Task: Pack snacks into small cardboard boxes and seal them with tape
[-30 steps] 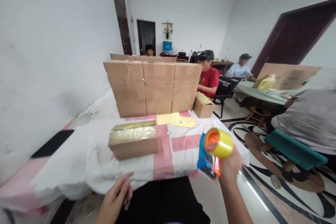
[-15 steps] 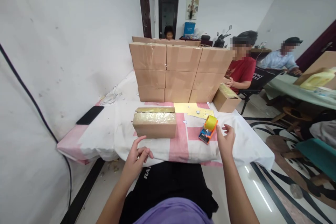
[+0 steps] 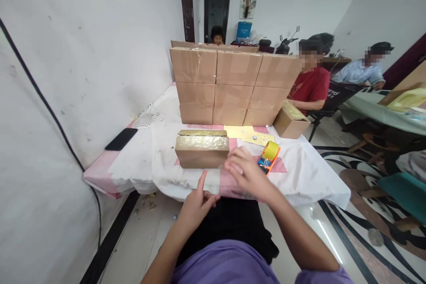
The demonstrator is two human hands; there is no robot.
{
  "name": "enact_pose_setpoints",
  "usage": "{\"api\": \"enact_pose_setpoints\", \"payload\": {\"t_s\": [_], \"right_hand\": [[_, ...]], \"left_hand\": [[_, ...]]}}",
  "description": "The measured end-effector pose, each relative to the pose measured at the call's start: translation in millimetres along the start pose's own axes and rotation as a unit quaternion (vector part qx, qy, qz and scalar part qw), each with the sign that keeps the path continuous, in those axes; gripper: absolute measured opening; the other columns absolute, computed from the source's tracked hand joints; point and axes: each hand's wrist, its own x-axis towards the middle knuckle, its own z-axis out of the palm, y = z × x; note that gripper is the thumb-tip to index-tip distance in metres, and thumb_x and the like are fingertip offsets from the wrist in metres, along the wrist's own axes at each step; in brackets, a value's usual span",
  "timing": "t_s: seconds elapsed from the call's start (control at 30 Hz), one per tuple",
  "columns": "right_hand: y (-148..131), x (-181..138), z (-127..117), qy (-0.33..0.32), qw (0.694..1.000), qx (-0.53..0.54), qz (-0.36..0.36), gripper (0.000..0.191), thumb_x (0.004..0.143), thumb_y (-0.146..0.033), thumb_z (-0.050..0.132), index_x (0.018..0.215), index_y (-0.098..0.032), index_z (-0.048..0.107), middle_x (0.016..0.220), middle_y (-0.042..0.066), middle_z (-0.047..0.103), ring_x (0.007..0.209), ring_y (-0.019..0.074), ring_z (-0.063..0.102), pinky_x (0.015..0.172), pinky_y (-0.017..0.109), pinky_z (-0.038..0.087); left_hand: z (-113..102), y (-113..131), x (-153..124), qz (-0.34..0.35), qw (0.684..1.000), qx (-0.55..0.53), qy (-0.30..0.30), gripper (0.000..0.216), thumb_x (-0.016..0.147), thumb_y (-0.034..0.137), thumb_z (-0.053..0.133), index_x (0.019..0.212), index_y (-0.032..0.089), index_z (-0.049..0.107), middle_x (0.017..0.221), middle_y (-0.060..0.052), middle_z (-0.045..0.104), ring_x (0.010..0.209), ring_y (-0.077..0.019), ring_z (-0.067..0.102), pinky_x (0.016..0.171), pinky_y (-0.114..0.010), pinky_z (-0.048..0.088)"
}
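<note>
A brown cardboard box (image 3: pixel 203 157) with clear yellowish tape along its top lies in front of me on the table. My left hand (image 3: pixel 199 202) hovers just below its front edge, index finger stretched out, holding nothing. Beside the box's right end is my right hand (image 3: pixel 246 171), its fingers bent and smeared by motion; whether anything is between them cannot be seen. An orange and blue tape dispenser (image 3: pixel 269 157) with a yellow roll lies behind my right hand, partly hidden by it.
Stacked cardboard boxes (image 3: pixel 233 84) stand like a wall at the back of the table. Another box (image 3: pixel 292 124) sits to their right. Yellow card pieces (image 3: pixel 254 135) lie before the stack, a black phone (image 3: pixel 121 139) at the left. A person in red (image 3: pixel 313 86) sits behind the right side.
My right hand has left the side of the tape dispenser and swung left toward the box's right end. My left hand has shifted right, its index finger now pointing up.
</note>
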Motion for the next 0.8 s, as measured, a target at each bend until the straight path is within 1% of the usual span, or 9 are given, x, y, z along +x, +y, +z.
{"api": "enact_pose_setpoints", "payload": {"t_s": [0.07,0.13,0.2,0.33,0.43,0.53,0.63,0.73,0.8], "right_hand": [[15.1,20.0,-26.2,0.01,1.0,-0.017,0.005,0.016,0.1,-0.026,0.053,0.089,-0.021,0.064,0.1,0.006,0.06,0.1,0.0244,0.052,0.092,0.042,0.042],[32.6,46.0,-46.4,-0.022,0.999,-0.033,0.01,0.02,0.101,-0.031,0.052,0.088,-0.021,0.064,0.101,0.006,0.061,0.1,0.0239,0.053,0.096,0.043,0.04],[51.3,75.0,-54.4,-0.068,0.996,-0.048,0.027,0.021,0.1,-0.033,0.052,0.089,-0.021,0.064,0.1,0.005,0.061,0.102,0.0233,0.053,0.1,0.043,0.038],[82.7,123.4,-35.7,-0.172,0.976,-0.111,0.071,0.016,0.095,-0.028,0.057,0.087,-0.019,0.067,0.093,0.004,0.062,0.105,0.0241,0.053,0.097,0.041,0.04],[97.9,142.0,-11.9,-0.201,0.965,-0.149,0.081,0.01,0.088,-0.026,0.067,0.081,-0.019,0.068,0.092,0.005,0.062,0.105,0.0272,0.053,0.096,0.043,0.041],[115.0,150.5,2.3,-0.126,0.972,-0.167,0.11,0.019,0.078,-0.021,0.077,0.094,-0.016,0.068,0.112,0.014,0.06,0.115,0.0353,0.049,0.101,0.053,0.037],[138.7,148.5,3.7,-0.053,0.977,-0.148,0.144,0.034,0.082,-0.017,0.071,0.115,-0.014,0.062,0.126,0.019,0.055,0.125,0.0363,0.046,0.106,0.056,0.035],[156.6,122.0,2.9,-0.07,0.984,-0.083,0.144,0.034,0.095,-0.024,0.055,0.128,-0.015,0.057,0.127,0.014,0.06,0.121,0.026,0.055,0.103,0.045,0.045],[157.9,90.9,8.7,-0.105,0.988,0.012,0.114,0.048,0.099,-0.034,0.051,0.144,-0.019,0.045,0.137,0.012,0.058,0.123,0.0224,0.058,0.1,0.04,0.05]], "left_hand": [[-8.3,0.3,4.6,-0.016,0.999,0.038,0.016,0.084,0.094,0.039,0.055,0.162,0.017,0.011,0.071,0.004,0.072,0.065,-0.0186,0.065,0.068,-0.029,0.045],[-17.0,2.6,12.8,-0.003,0.997,0.061,0.042,0.081,0.095,0.042,0.054,0.161,0.017,0.016,0.072,0.004,0.072,0.065,-0.0185,0.064,0.068,-0.028,0.044],[-24.4,8.3,25.7,0.022,0.995,0.076,0.067,0.081,0.096,0.046,0.053,0.162,0.019,0.016,0.072,0.003,0.071,0.065,-0.0185,0.064,0.067,-0.027,0.043],[-30.7,30.5,68.1,0.077,0.976,0.173,0.103,0.077,0.097,0.047,0.055,0.161,0.022,0.021,0.075,0.001,0.073,0.063,-0.0187,0.066,0.063,-0.026,0.038],[-27.7,46.0,101.5,0.067,0.941,0.318,0.093,0.065,0.097,0.044,0.055,0.157,0.025,0.037,0.075,-0.005,0.073,0.069,-0.0238,0.069,0.065,-0.027,0.039],[-21.0,49.1,116.4,0.036,0.909,0.409,0.078,0.055,0.099,0.046,0.051,0.151,0.028,0.048,0.078,-0.011,0.074,0.073,-0.0294,0.071,0.066,-0.03,0.042],[-14.6,41.5,112.8,0.017,0.918,0.389,0.078,0.057,0.1,0.045,0.05,0.153,0.026,0.045,0.078,-0.01,0.075,0.073,-0.0281,0.072,0.066,-0.029,0.043],[-11.6,30.8,105.6,0.014,0.931,0.357,0.08,0.058,0.1,0.043,0.05,0.156,0.028,0.04,0.078,-0.007,0.075,0.073,-0.026,0.071,0.066,-0.028,0.042],[-11.5,24.0,103.9,0.019,0.933,0.35,0.084,0.057,0.1,0.042,0.05,0.156,0.031,0.04,0.077,-0.006,0.075,0.071,-0.0251,0.071,0.064,-0.027,0.041]]}}
